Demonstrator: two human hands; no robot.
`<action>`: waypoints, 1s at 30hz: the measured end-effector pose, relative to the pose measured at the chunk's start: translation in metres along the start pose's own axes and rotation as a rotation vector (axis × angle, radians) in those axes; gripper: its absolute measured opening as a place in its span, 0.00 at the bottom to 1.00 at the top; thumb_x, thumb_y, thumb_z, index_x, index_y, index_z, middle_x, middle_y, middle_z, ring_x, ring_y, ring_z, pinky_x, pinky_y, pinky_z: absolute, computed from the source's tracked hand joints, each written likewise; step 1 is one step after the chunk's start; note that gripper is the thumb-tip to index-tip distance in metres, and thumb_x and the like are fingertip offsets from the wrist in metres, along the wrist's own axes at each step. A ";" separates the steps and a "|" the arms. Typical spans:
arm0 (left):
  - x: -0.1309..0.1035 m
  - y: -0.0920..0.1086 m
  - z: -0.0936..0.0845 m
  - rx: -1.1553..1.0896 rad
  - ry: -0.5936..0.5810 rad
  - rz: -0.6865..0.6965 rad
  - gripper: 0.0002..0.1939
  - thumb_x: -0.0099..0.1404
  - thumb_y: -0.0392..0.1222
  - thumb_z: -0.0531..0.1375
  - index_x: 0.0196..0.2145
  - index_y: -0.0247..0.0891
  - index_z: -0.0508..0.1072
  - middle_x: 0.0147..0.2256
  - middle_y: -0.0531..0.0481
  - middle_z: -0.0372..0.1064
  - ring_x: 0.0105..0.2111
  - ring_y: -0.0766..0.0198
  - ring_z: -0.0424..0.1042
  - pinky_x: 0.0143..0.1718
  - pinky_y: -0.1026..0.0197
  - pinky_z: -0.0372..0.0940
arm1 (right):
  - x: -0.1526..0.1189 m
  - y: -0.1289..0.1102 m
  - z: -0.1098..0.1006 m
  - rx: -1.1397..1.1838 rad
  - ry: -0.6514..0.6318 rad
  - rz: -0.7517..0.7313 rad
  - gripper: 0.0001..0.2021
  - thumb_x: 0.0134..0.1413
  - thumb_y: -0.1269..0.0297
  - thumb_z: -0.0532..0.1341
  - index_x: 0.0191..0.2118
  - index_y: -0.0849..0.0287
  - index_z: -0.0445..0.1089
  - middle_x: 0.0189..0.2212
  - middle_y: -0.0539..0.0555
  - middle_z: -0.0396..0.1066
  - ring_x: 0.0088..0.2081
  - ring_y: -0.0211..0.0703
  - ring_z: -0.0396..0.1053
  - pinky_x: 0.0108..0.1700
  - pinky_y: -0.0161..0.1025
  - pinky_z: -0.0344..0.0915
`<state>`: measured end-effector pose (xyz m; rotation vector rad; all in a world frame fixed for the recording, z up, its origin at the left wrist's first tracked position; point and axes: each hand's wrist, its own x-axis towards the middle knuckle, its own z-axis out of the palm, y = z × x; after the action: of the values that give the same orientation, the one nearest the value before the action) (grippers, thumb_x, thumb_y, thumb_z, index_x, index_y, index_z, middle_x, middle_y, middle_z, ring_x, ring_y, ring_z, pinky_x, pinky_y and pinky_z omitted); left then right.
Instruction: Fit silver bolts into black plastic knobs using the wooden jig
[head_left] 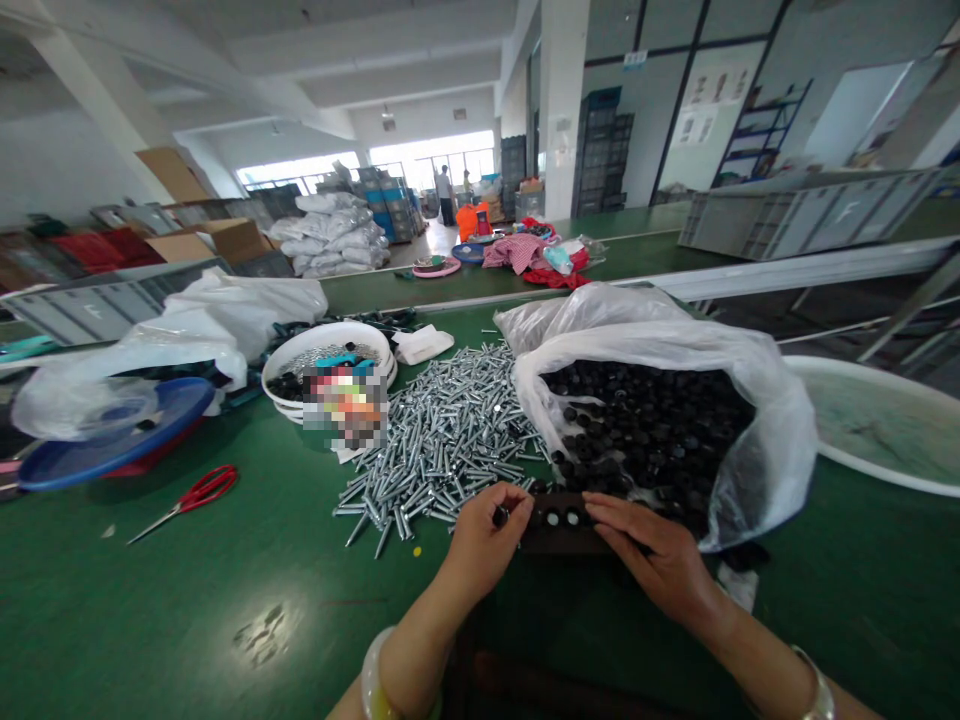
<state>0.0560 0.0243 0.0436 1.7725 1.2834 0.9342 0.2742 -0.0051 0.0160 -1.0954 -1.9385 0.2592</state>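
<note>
Head view shows the left hand (484, 540) pinching a small black cap (500, 517) at the near edge of the green tabletop (187, 600). Right hand (652, 555) lies flat on a dark tray (559, 525), fingers loose, holding nothing. Screws (442, 440) and a bag (675, 400) of caps sit just behind.

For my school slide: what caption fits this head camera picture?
Two hands, left hand and right hand, touch a dark block beside silver bolts and a bag of black caps.
</note>
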 end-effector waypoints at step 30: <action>-0.057 -0.006 -0.016 -0.973 0.154 -0.561 0.13 0.55 0.39 0.64 0.40 0.37 0.72 0.41 0.46 0.72 0.31 0.71 0.73 0.32 0.72 0.68 | -0.001 -0.013 -0.030 0.933 0.246 0.826 0.12 0.43 0.61 0.66 0.37 0.55 0.73 0.41 0.54 0.73 0.45 0.49 0.70 0.50 0.46 0.66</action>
<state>0.0258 -0.0272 0.0384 0.5634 1.0401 1.0941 0.2900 -0.0208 0.0408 -1.1096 -0.8418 1.2574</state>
